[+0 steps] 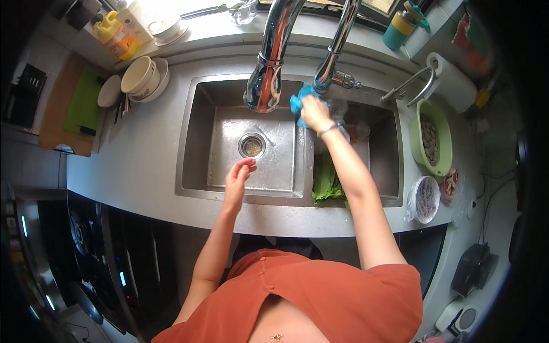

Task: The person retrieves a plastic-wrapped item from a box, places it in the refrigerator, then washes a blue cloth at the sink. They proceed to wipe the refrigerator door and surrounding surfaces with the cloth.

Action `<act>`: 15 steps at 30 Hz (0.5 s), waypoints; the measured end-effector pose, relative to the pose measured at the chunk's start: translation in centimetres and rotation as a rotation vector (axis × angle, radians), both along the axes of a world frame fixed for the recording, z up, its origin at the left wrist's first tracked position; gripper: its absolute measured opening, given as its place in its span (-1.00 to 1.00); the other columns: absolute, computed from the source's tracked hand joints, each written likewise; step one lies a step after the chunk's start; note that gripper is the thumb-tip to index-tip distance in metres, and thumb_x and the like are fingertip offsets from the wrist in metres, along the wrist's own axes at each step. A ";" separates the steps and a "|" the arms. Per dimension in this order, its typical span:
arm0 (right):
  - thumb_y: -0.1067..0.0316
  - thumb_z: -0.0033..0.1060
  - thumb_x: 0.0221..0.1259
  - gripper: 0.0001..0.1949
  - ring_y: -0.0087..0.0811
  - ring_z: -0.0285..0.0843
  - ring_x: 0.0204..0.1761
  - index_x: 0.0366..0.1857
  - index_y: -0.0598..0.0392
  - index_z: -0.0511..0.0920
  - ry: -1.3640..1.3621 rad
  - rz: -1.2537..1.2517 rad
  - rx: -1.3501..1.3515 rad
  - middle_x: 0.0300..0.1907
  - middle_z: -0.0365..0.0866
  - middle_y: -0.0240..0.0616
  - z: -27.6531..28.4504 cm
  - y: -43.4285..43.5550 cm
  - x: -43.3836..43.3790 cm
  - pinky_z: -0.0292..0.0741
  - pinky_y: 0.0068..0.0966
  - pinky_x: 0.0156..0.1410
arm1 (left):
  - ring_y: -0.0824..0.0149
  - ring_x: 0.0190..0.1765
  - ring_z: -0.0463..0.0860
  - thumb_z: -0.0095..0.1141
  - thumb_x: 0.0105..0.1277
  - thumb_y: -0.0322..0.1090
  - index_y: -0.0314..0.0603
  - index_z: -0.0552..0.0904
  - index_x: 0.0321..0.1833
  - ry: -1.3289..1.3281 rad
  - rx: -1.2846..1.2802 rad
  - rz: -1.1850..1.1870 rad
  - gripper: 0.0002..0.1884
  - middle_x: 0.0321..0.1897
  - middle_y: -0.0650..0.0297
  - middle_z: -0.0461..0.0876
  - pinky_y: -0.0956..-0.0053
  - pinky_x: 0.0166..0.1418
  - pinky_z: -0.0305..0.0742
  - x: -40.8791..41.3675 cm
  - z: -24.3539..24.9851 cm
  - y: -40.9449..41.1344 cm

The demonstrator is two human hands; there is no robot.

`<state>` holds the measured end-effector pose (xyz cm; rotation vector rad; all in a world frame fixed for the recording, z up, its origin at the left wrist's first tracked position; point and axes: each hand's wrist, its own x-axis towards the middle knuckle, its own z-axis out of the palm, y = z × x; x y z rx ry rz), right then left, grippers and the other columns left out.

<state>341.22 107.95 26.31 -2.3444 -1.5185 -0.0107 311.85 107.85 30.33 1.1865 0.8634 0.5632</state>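
Note:
My right hand (316, 112) grips a crumpled blue cloth (303, 103) at the back of the divider between two stainless steel sink basins, near the base of the smaller chrome faucet (329, 68). Over the front of the left basin (274, 171) hovers my left hand (240, 173), fingers loosely bent and nothing visible in it. The large chrome faucet (268, 81) hangs above that basin, behind its drain strainer (251, 145). Leafy green vegetables (328, 182) lie in the right basin (386, 150), partly hidden under my right forearm, along with clear plastic (338, 109).
Right of the sink stand a green basin (446, 145) of clams, a plastic-wrapped bowl (424, 199), bagged meat (449, 184) and a paper towel roll (454, 83). Stacked bowls (139, 77) and cutting boards (68, 107) are on the left. Bottles (120, 38) line the windowsill.

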 end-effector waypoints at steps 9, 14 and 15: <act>0.35 0.02 -0.21 -0.85 -0.22 0.41 -0.35 -0.48 0.10 0.44 0.020 0.250 -0.130 -0.43 0.38 -0.17 2.7 -13.3 -12.8 0.41 -0.33 -0.37 | 0.43 -0.14 0.51 -0.18 0.26 -0.21 -0.18 0.47 -0.15 0.050 -0.028 0.007 -0.75 -0.21 0.28 0.54 0.56 -0.04 0.26 -0.1 -1.1 1.5; 0.39 0.01 -0.21 -0.86 -0.23 0.41 -0.30 -0.48 0.12 0.40 0.273 0.358 -0.018 -0.38 0.42 -0.14 6.0 -16.6 -16.8 0.36 -0.33 -0.25 | 0.38 -0.12 0.52 -0.20 0.28 -0.20 -0.21 0.44 -0.13 0.012 -0.036 0.014 -0.73 -0.19 0.22 0.53 0.57 -0.06 0.31 0.1 0.0 2.9; 0.39 0.02 -0.20 -0.82 -0.20 0.41 -0.22 -0.43 0.13 0.40 0.282 0.366 0.041 -0.28 0.44 -0.12 6.0 -17.6 -17.2 0.36 -0.33 -0.16 | 0.38 -0.11 0.52 -0.20 0.28 -0.21 -0.20 0.45 -0.13 -0.011 -0.040 0.029 -0.74 -0.19 0.22 0.54 0.56 -0.05 0.31 -0.2 0.1 3.4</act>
